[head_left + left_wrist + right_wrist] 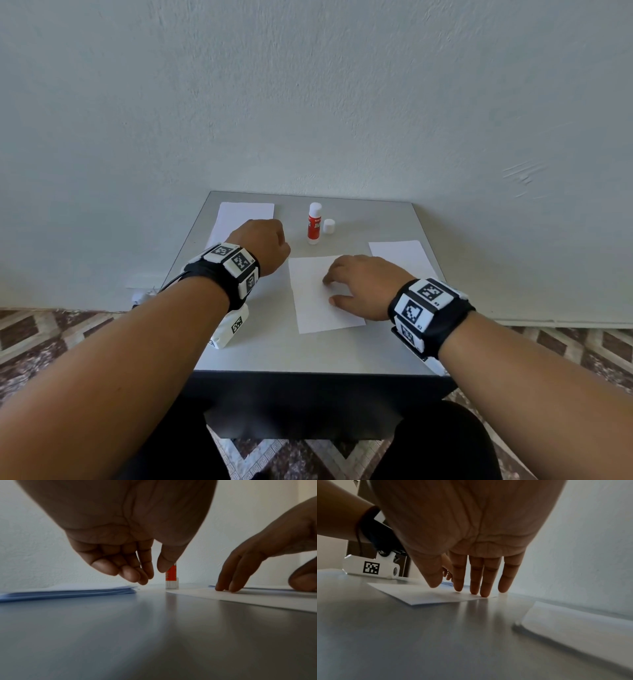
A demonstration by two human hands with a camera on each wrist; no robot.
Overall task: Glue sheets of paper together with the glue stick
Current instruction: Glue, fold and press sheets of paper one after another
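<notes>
A single white sheet (313,308) lies in the middle of the grey table (308,356). My right hand (330,289) presses on the sheet with straight fingers (475,582) near its far right corner. A stack of white sheets (245,214) lies at the far left. My left hand (265,245) hovers over the stack's near corner, fingers (130,574) loosely curled, thumb close to them, holding nothing. The red and white glue stick (314,224) stands upright at the back, with its white cap (329,226) beside it on the table.
A second stack of white paper (400,255) lies at the right edge, close beside my right hand. The table stands against a pale wall (342,102). Patterned floor tiles (51,332) show on both sides. My dark-trousered legs are under the near edge.
</notes>
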